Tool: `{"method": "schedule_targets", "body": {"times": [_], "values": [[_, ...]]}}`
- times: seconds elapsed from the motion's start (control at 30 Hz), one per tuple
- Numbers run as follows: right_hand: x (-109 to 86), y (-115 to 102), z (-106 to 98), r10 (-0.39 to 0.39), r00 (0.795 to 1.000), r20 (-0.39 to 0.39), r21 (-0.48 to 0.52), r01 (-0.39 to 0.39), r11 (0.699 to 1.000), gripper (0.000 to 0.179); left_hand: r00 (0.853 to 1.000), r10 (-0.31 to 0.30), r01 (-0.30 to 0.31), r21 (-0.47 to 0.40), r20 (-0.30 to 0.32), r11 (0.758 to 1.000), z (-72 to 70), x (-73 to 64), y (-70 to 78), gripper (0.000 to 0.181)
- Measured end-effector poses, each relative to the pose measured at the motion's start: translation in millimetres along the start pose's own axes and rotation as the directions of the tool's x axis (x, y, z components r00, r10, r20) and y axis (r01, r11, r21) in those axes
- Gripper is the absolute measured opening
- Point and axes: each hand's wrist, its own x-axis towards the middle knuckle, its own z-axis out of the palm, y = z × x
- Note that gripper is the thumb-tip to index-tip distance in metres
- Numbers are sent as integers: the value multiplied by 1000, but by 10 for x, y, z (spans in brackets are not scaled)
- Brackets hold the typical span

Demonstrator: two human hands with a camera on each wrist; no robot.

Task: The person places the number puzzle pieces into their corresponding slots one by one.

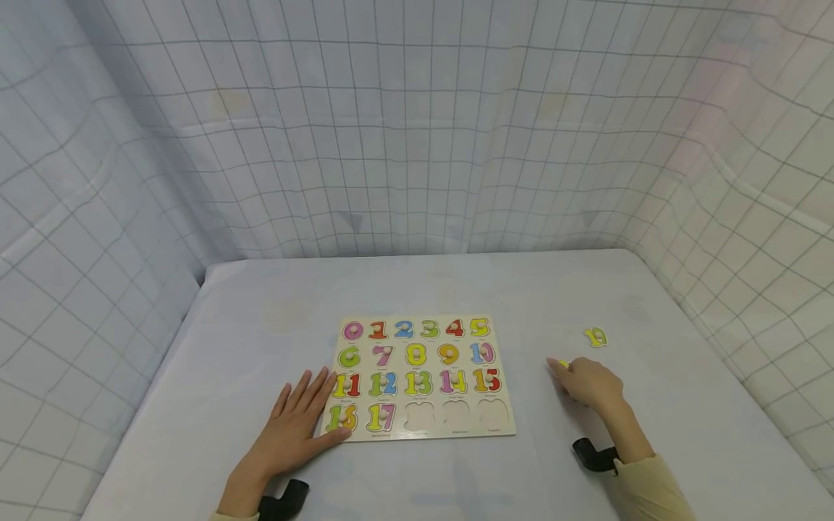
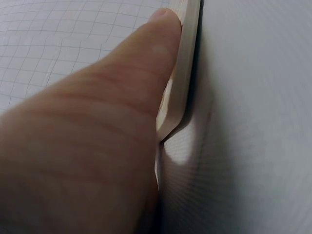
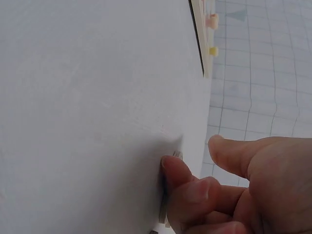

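Note:
A wooden number puzzle board (image 1: 397, 376) lies flat on the table, its knobbed digit pieces set in rows. My left hand (image 1: 293, 427) rests with fingers spread on its lower left corner. In the left wrist view the thumb (image 2: 141, 58) presses along the board's edge (image 2: 183, 78). To the board's right, my right hand (image 1: 589, 383) is down at a small yellow number piece (image 1: 564, 363), mostly hidden by the hand. The right wrist view shows bent fingers (image 3: 192, 195) touching that flat piece (image 3: 164, 209) on the table, the thumb held apart from them.
Another number piece (image 1: 596, 337), yellow and green, lies beyond my right hand. Three bare recesses (image 1: 456, 417) show in the board's bottom row. White grid-patterned curtains (image 1: 417, 145) surround the white table (image 1: 293, 304) at the back and sides.

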Motion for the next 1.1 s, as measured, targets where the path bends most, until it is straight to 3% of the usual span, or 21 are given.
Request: {"method": "schedule_targets", "body": {"times": [0.33,0.57,0.97,1.1], "values": [[51,62,-40,73,996,-41,4,-73,997,59,1000,6,-6,-14,7,1000,-20,-3,34,95],[89,68,-44,85,994,-65,-40,-88,995,55,1000,1,-1,-2,5,1000,-19,1,28,96],[160,-31,-55,19,993,-120,-106,-32,994,48,1000,3,-3,-23,1,1000,-65,2,40,94],[185,-87,-58,-3,994,-107,-99,-8,995,45,1000,9,-9,-22,-4,1000,-50,-5,33,94]]}}
